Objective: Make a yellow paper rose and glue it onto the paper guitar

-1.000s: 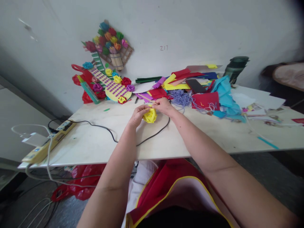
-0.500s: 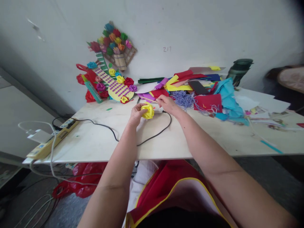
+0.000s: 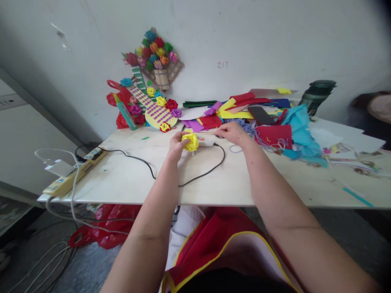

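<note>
My left hand (image 3: 177, 144) is closed around a yellow paper flower (image 3: 191, 142), holding it just above the table. To its right, my right hand (image 3: 229, 132) pinches the end of a thin stick (image 3: 204, 133) that points left toward the flower. Whether the stick's far end touches the flower I cannot tell. Behind and below the flower lies a white tool (image 3: 208, 143), partly hidden, with a black cord (image 3: 220, 160) leaving its right end; it looks like a glue gun. Bluish yarn (image 3: 249, 127) lies just beyond my right hand.
Guitar-shaped decorations with paper flowers (image 3: 159, 114) lean at the back left, near a teal bottle (image 3: 126, 116). Coloured paper (image 3: 238, 108), a dark phone (image 3: 261, 115) and a green bottle (image 3: 317, 95) are at the back. A yellow power strip (image 3: 73, 173) lies along the left edge.
My right hand has moved right, away from the flower, so more of the stick shows. My left hand keeps hold of the flower. The whole view has shifted slightly.
</note>
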Demonstrator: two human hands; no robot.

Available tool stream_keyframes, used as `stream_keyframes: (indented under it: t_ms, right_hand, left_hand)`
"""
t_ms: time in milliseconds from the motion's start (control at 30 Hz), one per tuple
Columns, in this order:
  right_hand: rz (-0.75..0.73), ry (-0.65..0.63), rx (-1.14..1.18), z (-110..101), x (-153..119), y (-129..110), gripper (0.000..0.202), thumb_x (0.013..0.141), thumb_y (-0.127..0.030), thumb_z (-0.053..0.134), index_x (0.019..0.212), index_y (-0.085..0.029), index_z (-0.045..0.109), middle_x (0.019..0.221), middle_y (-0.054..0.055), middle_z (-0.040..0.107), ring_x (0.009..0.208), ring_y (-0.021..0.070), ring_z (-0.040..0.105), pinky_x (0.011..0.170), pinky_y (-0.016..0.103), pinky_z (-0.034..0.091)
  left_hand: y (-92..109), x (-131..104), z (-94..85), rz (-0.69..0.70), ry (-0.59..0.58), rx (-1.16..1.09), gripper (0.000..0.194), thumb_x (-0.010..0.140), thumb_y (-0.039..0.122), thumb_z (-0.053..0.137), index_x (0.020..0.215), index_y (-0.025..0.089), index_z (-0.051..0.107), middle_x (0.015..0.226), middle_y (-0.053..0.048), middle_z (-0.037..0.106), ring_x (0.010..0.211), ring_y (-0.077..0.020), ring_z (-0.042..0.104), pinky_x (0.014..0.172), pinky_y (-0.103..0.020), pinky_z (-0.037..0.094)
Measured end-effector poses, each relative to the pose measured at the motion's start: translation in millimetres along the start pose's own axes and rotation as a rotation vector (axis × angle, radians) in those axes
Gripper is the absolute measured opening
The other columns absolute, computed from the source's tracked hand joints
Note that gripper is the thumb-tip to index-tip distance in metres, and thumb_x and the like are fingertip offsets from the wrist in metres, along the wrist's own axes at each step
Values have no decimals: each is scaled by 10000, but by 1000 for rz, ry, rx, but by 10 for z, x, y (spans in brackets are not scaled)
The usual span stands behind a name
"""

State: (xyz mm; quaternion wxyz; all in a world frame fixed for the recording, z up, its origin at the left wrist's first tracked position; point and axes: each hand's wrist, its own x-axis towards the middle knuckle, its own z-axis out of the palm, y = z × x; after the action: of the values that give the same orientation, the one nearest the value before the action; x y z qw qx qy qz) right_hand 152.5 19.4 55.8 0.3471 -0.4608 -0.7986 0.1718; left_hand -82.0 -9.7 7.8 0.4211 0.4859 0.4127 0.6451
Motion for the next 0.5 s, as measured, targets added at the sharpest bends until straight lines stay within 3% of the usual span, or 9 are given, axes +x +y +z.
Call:
stream_keyframes:
  t_ms: [267, 400, 500]
  right_hand:
    - [201, 435, -164, -81, 29, 87, 328, 830, -412, 546, 722, -142, 699, 676, 74, 636, 641, 168, 482, 577, 288, 263]
    - [317, 714, -171, -204, -29, 91, 349, 915, -295, 423, 951, -114, 719, 931, 161, 687, 799, 214, 528, 673, 321, 314]
    - [335, 815, -141, -283, -45, 140, 400, 935, -288, 394, 1086, -76, 697, 1056, 196, 676, 904, 238, 555, 772, 332, 357]
  left_hand:
    - [-26, 41, -38, -5, 98, -38, 345, 460, 253, 717, 778, 171, 610, 700, 10, 643, 605, -133, 588, 594, -263, 474]
    - [-17, 41, -52, -19, 116, -43, 384, 456, 257, 723, 811, 171, 604, 704, 9, 639, 601, -134, 595, 567, -254, 464]
    - [-7, 37, -57, -28, 130, -49, 423, 454, 251, 726, 848, 172, 596, 701, 9, 642, 591, -134, 597, 554, -250, 462]
